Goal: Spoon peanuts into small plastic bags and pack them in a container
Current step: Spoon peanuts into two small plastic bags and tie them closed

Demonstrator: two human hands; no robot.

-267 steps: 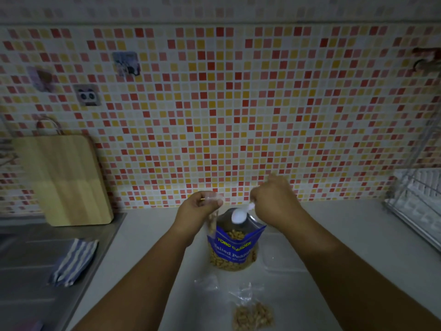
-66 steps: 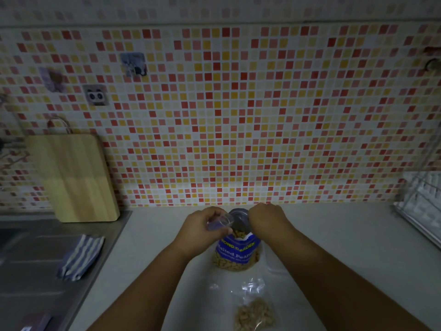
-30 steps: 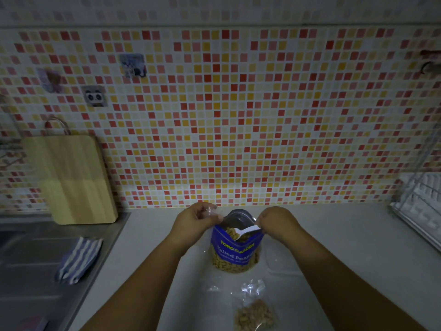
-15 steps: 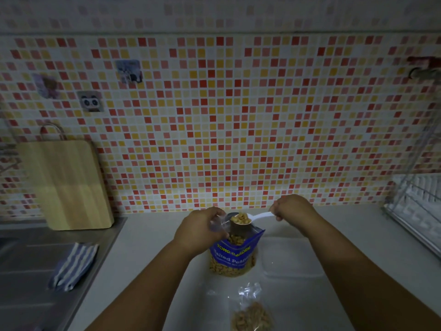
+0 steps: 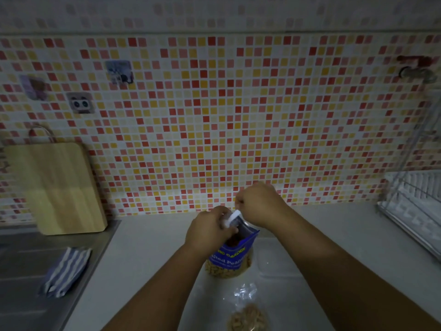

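A blue salted-peanut pouch [image 5: 231, 255] stands open on the counter, peanuts showing through its clear lower window. My left hand [image 5: 207, 231] holds a small clear plastic bag at the pouch's left rim; the bag is mostly hidden by my fingers. My right hand [image 5: 259, 203] grips the white plastic spoon [image 5: 232, 218], tilted bowl-down toward my left hand. A filled, twisted bag of peanuts [image 5: 248, 317] lies in front of the pouch. A clear plastic container [image 5: 278, 261] sits to the pouch's right.
A wooden cutting board [image 5: 53, 187] leans on the tiled wall at left. A striped cloth [image 5: 65, 271] lies on the steel sink drainboard [image 5: 21, 263]. A wire dish rack [image 5: 415, 209] stands at the right edge.
The loaded spoon was level above the pouch half a second ago; now my right hand has risen and tipped it down toward my left hand. My left hand stays at the rim.
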